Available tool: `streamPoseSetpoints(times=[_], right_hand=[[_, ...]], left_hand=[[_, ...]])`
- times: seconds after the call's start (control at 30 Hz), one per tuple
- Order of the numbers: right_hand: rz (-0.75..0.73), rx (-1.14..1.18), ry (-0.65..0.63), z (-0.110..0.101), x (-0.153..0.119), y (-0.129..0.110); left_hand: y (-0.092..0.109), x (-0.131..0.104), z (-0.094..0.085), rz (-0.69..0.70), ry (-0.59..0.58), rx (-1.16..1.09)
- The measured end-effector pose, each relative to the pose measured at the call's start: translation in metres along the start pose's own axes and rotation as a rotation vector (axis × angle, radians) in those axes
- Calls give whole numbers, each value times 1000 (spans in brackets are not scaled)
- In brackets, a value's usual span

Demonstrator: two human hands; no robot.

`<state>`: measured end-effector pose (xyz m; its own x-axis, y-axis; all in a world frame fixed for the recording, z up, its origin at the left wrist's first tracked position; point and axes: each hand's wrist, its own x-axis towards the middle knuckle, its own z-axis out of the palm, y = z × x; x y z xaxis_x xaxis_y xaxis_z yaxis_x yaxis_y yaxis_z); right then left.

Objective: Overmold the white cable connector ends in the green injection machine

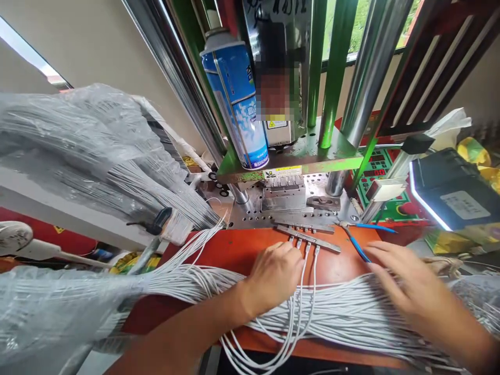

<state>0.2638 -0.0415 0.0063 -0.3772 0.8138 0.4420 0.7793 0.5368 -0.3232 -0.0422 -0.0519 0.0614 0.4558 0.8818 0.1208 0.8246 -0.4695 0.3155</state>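
Pliers, metal with blue handles (358,248), are positioned right of the slender grey metal bar (311,241), one handle directed toward the loosely parted right hand (408,273); left hand (278,271) is curled beside white cables (314,268), its hold hidden.

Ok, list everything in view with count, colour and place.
Press: one, green-silver, back centre
Spray can: one, blue-white, on press
Table: one, orange, centre
Metal bars: two, grey, on table
Pliers: one, blue-handled, right of bars
Cables: many, whitish, across table
Wrapped bundles: several, whitish, left
Control panel: one, green, back right
Box: one, black, right
Window: at least one, green beyond, top right
Left grip: one, bare hand, over cables by a bar
Right grip: one, bare hand, beside pliers
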Motion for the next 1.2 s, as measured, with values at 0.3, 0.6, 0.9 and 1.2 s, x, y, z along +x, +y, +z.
streamPoseSetpoints(times=[0.3, 0.6, 0.9, 1.2], right_hand=[[37, 78, -200, 68, 49, -35], [-119, 167, -238, 61, 49, -38], [-158, 328, -276, 55, 50, -38], [-66, 56, -279, 69, 46, -44]], left_hand=[[2, 38, 32, -191, -164, 149], [1, 34, 34, -208, -131, 159], [4, 33, 38, -237, -147, 195], [9, 24, 21, -193, -104, 264]])
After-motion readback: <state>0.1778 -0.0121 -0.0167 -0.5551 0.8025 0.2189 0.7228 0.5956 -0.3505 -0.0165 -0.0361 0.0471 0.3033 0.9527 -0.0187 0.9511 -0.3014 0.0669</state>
